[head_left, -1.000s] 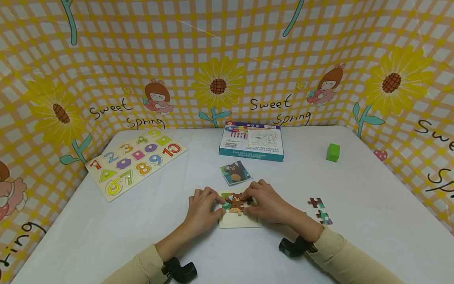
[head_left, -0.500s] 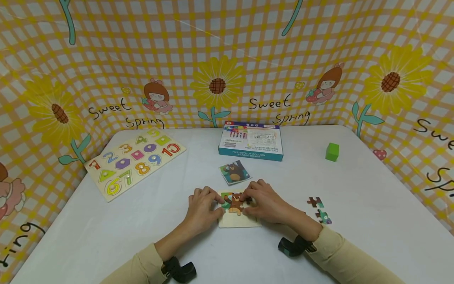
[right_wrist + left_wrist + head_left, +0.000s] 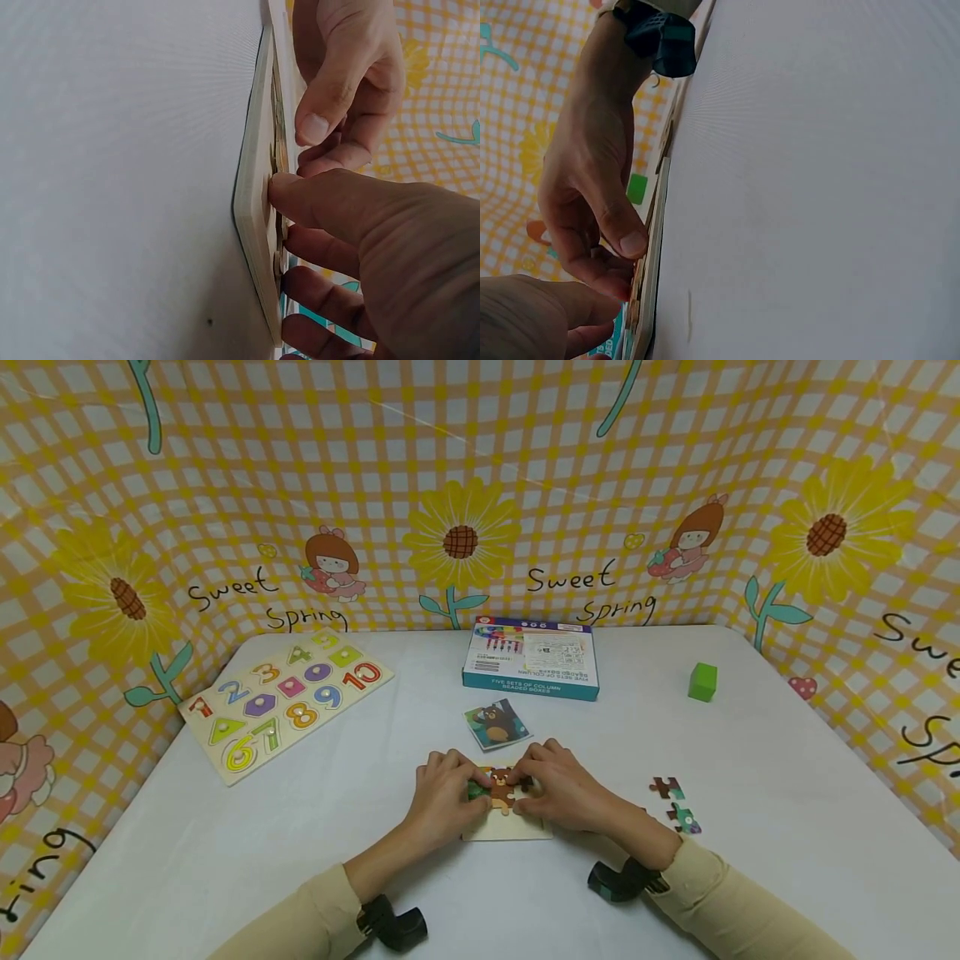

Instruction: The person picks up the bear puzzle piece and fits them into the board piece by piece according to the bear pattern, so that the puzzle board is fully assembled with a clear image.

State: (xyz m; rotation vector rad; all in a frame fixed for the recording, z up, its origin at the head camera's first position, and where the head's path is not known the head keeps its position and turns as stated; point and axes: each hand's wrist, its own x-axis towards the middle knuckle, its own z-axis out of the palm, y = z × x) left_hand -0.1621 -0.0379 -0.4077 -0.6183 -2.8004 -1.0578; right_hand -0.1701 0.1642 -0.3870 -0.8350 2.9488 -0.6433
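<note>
A small wooden puzzle board (image 3: 507,828) lies flat on the white table in the head view. Its upper half carries jigsaw pieces with a brown bear (image 3: 501,787); the lower half shows bare wood. My left hand (image 3: 447,797) has thumb and index finger on the left part of these pieces, covering some of the green. From the right, my right hand (image 3: 561,783) pinches a piece beside the bear, largely hidden by the fingers. In the right wrist view the right thumb (image 3: 300,191) rests at the pieces' edge, just above the board.
Two loose jigsaw pieces (image 3: 684,817) lie right of the right hand. Behind the board is a bear picture card (image 3: 497,725), then a flat toy box (image 3: 531,658). A number board (image 3: 288,703) lies at the left, a green block (image 3: 703,682) at the far right.
My left hand has shifted right, from the left edge of the board onto the pieces near the bear. My right hand has stayed in place.
</note>
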